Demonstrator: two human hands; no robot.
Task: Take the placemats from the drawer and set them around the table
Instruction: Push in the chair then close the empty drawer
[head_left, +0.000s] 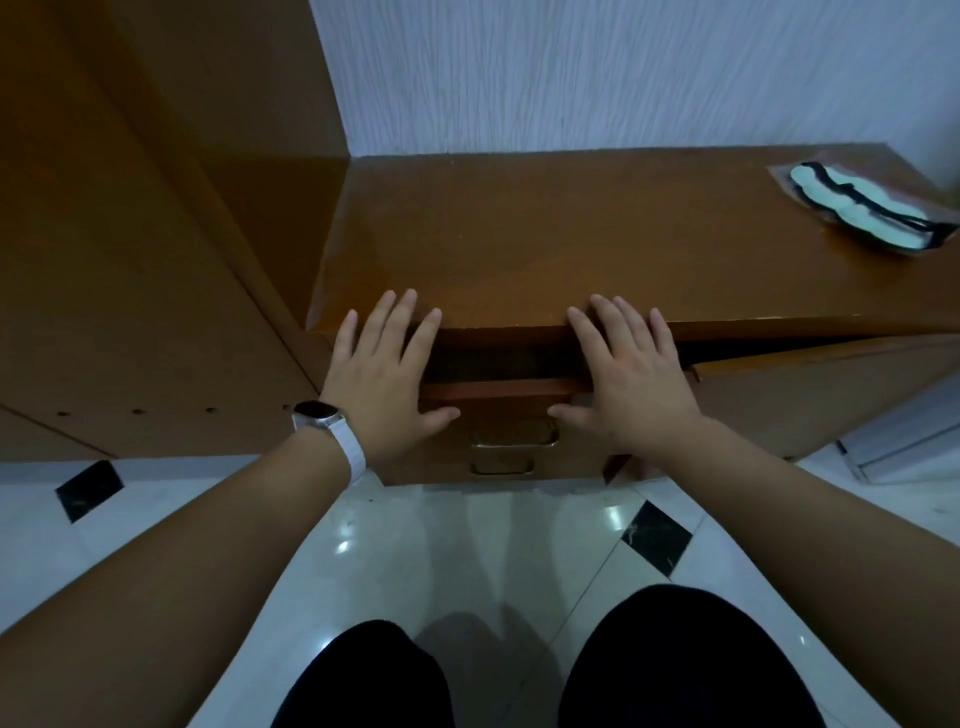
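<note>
The cabinet (571, 244) looked like glossy varnished wood, its handles (514, 441) metal; the floor (467, 545) was polished, reflective tile.

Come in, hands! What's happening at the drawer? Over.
Both open: left hand, right hand, fingers straight, over the top drawer. It is open a crack; no placemats in view. Far right, packet on cabinet top, apart.

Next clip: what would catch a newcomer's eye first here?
Two spread hands fill the centre: the left hand, wearing a white-strapped watch, and the right hand, both flat at the front edge of a brown cabinet over a slightly open drawer. Far right on top lies a clear-wrapped white-and-black item.
</note>
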